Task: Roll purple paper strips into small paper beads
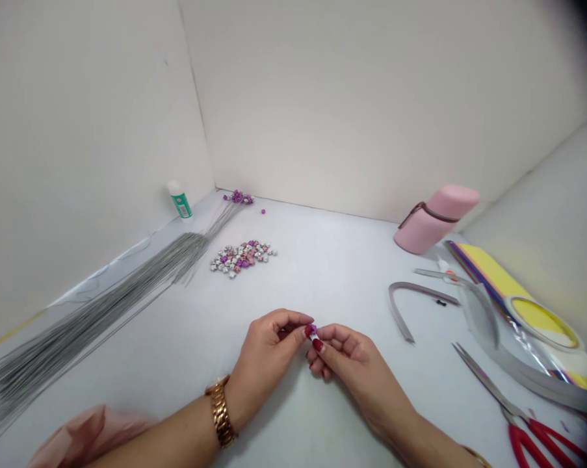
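Near the middle of the table, my left hand (272,344) and my right hand (359,361) meet fingertip to fingertip. Between them is a small folded purple paper strip (313,329) with a white part showing at its lower side. My left thumb and forefinger pinch its purple end, while my right thumb and forefinger press on the white part. Fingers cover most of it. Beyond my hands lies a loose pile of small folded paper stars (244,257) in silver, pink and purple.
At left lies a long bundle of thin wires (142,279), purple stars (238,196) at its far tips. A glue stick (180,201) stands by the wall. On the right are a pink bottle (434,221), bent grey strips (396,302), a tape roll (544,323) and red-handled scissors (508,406).
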A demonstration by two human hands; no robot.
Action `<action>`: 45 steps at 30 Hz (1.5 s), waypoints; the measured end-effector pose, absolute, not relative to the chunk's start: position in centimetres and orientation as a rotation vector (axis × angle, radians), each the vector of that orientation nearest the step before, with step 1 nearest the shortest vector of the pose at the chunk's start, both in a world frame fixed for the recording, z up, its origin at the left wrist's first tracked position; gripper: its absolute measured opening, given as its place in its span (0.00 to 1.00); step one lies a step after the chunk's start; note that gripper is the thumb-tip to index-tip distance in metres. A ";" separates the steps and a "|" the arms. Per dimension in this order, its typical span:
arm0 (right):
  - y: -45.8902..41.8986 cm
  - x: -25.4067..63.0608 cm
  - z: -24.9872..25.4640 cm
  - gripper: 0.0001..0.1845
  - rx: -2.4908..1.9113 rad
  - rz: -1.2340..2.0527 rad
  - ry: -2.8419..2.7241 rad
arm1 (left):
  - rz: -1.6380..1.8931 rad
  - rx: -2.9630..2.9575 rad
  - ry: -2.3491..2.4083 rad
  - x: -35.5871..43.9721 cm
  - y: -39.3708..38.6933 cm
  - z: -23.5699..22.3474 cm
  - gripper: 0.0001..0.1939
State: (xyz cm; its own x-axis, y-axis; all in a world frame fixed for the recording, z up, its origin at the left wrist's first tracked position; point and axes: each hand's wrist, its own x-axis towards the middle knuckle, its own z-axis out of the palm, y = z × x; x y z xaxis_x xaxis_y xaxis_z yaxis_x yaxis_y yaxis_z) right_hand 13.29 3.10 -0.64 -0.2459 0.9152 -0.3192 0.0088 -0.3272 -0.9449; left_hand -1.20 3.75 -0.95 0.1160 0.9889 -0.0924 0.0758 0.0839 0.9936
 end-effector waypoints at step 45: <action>2.8 13.4 0.0 0.13 -1.007 1.716 -0.980 | 1.125 1.704 1.088 -1.5 3.5 0.3 0.07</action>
State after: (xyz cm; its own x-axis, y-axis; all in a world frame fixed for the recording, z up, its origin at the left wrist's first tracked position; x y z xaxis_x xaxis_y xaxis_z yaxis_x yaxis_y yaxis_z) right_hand 13.35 2.84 -0.01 -0.2724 0.9388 -0.2110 -0.2958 -0.2903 -0.9101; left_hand -1.47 3.51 0.25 0.2331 0.9387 0.2540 0.2228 -0.3058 0.9257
